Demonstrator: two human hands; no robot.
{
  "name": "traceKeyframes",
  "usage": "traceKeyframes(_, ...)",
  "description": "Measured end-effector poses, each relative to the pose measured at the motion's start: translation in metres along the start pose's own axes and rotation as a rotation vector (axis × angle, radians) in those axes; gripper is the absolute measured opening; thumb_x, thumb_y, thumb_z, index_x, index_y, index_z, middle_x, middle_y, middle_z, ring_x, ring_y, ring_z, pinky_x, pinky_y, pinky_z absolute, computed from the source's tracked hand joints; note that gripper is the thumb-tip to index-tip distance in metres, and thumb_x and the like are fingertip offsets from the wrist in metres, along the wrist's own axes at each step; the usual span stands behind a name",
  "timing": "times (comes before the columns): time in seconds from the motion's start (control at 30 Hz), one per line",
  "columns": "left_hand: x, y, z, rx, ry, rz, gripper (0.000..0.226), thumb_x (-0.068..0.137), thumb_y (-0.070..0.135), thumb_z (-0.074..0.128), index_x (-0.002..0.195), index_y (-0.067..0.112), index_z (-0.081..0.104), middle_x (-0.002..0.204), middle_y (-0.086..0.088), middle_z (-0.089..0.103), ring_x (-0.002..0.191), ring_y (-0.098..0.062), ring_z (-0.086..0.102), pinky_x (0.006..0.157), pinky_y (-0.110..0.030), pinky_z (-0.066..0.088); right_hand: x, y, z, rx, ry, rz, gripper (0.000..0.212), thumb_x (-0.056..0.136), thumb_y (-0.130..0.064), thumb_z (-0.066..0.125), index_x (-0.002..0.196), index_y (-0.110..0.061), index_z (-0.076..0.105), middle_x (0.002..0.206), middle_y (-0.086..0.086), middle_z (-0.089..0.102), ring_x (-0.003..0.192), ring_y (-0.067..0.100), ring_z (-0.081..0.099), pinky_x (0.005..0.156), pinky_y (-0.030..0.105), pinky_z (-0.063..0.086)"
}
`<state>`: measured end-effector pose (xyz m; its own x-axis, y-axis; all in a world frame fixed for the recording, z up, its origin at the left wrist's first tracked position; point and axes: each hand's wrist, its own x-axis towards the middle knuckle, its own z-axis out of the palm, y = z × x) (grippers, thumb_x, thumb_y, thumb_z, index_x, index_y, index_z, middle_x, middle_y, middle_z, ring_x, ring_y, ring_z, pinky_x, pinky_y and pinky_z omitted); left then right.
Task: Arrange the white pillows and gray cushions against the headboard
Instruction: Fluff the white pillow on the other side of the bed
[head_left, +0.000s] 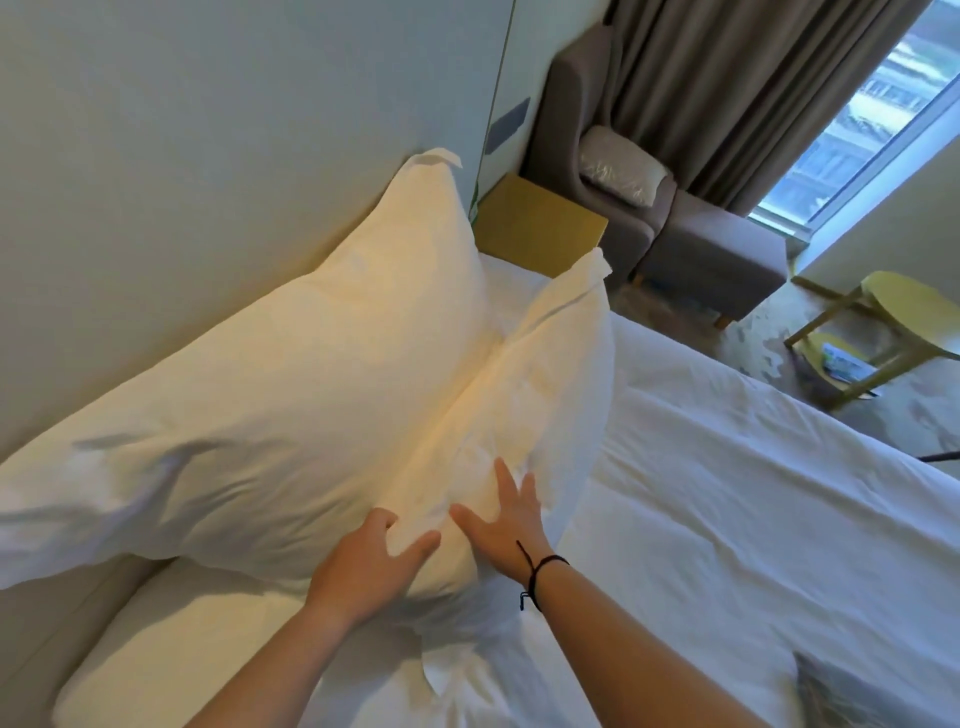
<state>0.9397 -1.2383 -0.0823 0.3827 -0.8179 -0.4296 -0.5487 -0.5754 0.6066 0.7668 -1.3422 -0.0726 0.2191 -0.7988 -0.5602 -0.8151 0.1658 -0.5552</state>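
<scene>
Pinching the rear pillow (249, 415), left hand (363, 561); right hand (501, 519) lies flat on front pillow (545, 384).

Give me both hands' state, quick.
Left hand: grips a fold of the back pillow.
Right hand: open, flat on the front pillow.

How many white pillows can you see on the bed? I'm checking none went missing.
3. A large pillow leans on the headboard; a second pillow stands in front, under the hands; a third pillow lies flat at lower left. Others may be hidden.
</scene>
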Motion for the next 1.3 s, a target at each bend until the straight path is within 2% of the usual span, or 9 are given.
traceKeyframes(0.1,-0.003,-0.007,-0.008,-0.239,0.044,0.011,0.065,0.071,0.084,0.048,0.077,0.019,0.054,0.065,0.009,0.056,0.067,-0.016,0.058,0.060,-0.035,0.041,-0.006,-0.001,-0.004,0.025,-0.014,0.008,0.102,0.074,-0.072,0.060,0.151,-0.042,0.000,0.161,0.003,-0.016,0.149,0.026,0.000,0.117,0.049,0.020)
traceKeyframes(0.17,0.000,-0.011,-0.017,-0.332,0.133,0.027,0.056,0.079,0.070,0.056,0.063,0.016,0.052,0.056,0.005,0.055,0.056,-0.016,0.053,0.056,-0.034,0.041,-0.011,-0.002,-0.001,0.042,-0.007,0.012,0.100,0.075,-0.069,0.060,0.151,-0.041,0.000,0.162,0.003,-0.014,0.149,0.025,0.001,0.117,0.049,0.020)
traceKeyframes(0.33,0.010,-0.023,-0.049,-0.175,0.207,0.160,0.056,0.086,0.047,0.065,0.051,0.019,0.032,0.043,0.004,0.032,0.042,-0.014,0.033,0.046,-0.033,0.027,-0.024,-0.010,0.015,0.088,0.017,0.046,0.106,0.070,-0.074,0.060,0.149,-0.045,-0.004,0.161,0.003,-0.017,0.149,0.025,-0.001,0.116,0.049,0.021)
traceKeyframes(0.7,0.001,-0.045,-0.057,0.280,0.242,0.100,0.046,0.095,0.055,0.032,0.065,0.024,0.047,0.059,0.008,0.052,0.057,-0.021,0.050,0.053,-0.030,0.038,-0.040,-0.010,0.014,0.039,-0.048,-0.011,0.095,0.081,-0.055,0.065,0.151,-0.043,0.003,0.162,0.000,-0.008,0.148,0.021,0.009,0.113,0.042,0.024)
traceKeyframes(0.87,-0.005,-0.010,-0.047,0.246,0.294,0.206,0.016,0.092,0.039,0.047,0.092,0.026,0.057,0.091,0.000,0.063,0.083,-0.027,0.058,0.067,-0.038,0.048,-0.057,0.010,0.002,0.081,-0.067,-0.020,0.090,0.082,-0.053,0.064,0.153,-0.036,0.010,0.161,-0.003,0.015,0.146,0.019,0.020,0.113,0.040,0.027)
traceKeyframes(0.93,-0.016,0.012,-0.036,0.236,0.303,0.291,0.021,0.090,0.032,0.052,0.108,0.022,0.060,0.106,-0.006,0.063,0.094,-0.030,0.058,0.074,-0.041,0.047,-0.068,0.022,-0.004,0.114,-0.077,-0.008,0.086,0.084,-0.054,0.063,0.153,-0.035,0.014,0.159,-0.005,0.023,0.143,0.019,0.026,0.111,0.037,0.029)
traceKeyframes(1.03,-0.036,0.047,-0.010,0.208,0.230,0.430,0.026,0.088,0.030,0.058,0.112,0.019,0.061,0.110,-0.007,0.064,0.098,-0.030,0.059,0.079,-0.041,0.047,-0.091,0.049,-0.014,0.169,-0.061,0.030,0.081,0.084,-0.055,0.064,0.151,-0.038,0.022,0.157,-0.004,0.028,0.138,0.022,0.036,0.106,0.038,0.039)
traceKeyframes(1.13,-0.063,0.078,0.039,0.202,0.026,0.561,0.022,0.089,0.033,0.058,0.110,0.027,0.058,0.103,0.005,0.063,0.096,-0.020,0.060,0.079,-0.037,0.048,-0.120,0.106,-0.033,0.255,0.024,0.106,0.077,0.083,-0.052,0.066,0.149,-0.035,0.028,0.154,-0.003,0.034,0.131,0.018,0.044,0.090,0.029,0.045)
traceKeyframes(1.3,-0.104,0.111,0.135,0.322,-0.308,0.553,0.015,0.090,0.036,0.061,0.105,0.031,0.057,0.097,0.011,0.057,0.092,-0.014,0.057,0.081,-0.032,0.046,-0.179,0.251,-0.074,0.404,0.203,0.299,0.072,0.087,-0.046,0.065,0.148,-0.028,0.031,0.152,0.001,0.036,0.135,0.022,0.040,0.106,0.037,0.040)
